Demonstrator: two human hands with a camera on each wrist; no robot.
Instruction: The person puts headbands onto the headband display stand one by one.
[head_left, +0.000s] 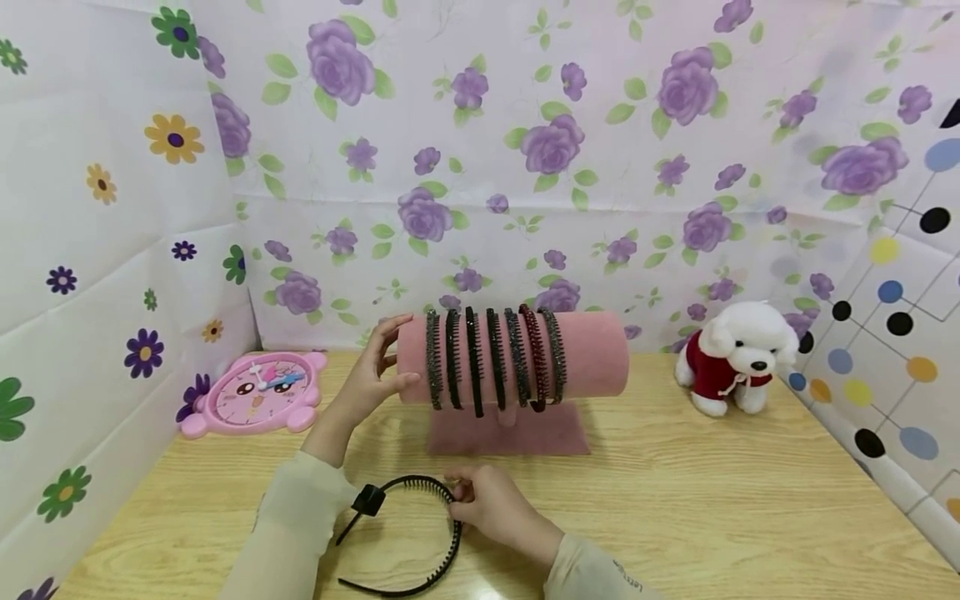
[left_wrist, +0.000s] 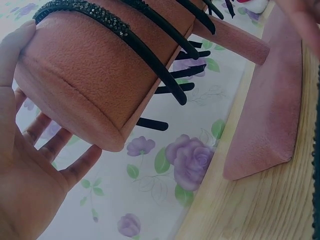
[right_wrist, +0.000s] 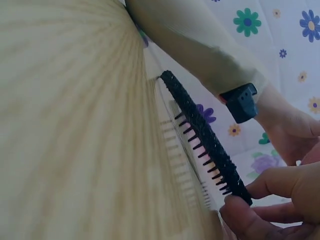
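A pink padded headband stand (head_left: 596,354), a horizontal roll on a flat base, carries several toothed headbands, mostly black or dark glittery, one of them dark red. My left hand (head_left: 371,383) holds the roll's left end, thumb in front and fingers reaching behind, as the left wrist view also shows. Closer to me, my right hand (head_left: 498,508) pinches one side of a black toothed headband (head_left: 457,540) low over the wooden table. In the right wrist view that sparkly headband (right_wrist: 200,127) stands slanted between thumb and fingers, teeth toward the table.
At the left lies a pink cartoon clock (head_left: 258,392). A white toy dog (head_left: 738,358) in a red top sits on the table (head_left: 712,500) at the right. Flower-patterned and dotted sheets close off the back and sides. A small black camera (head_left: 369,500) is strapped to the left wrist.
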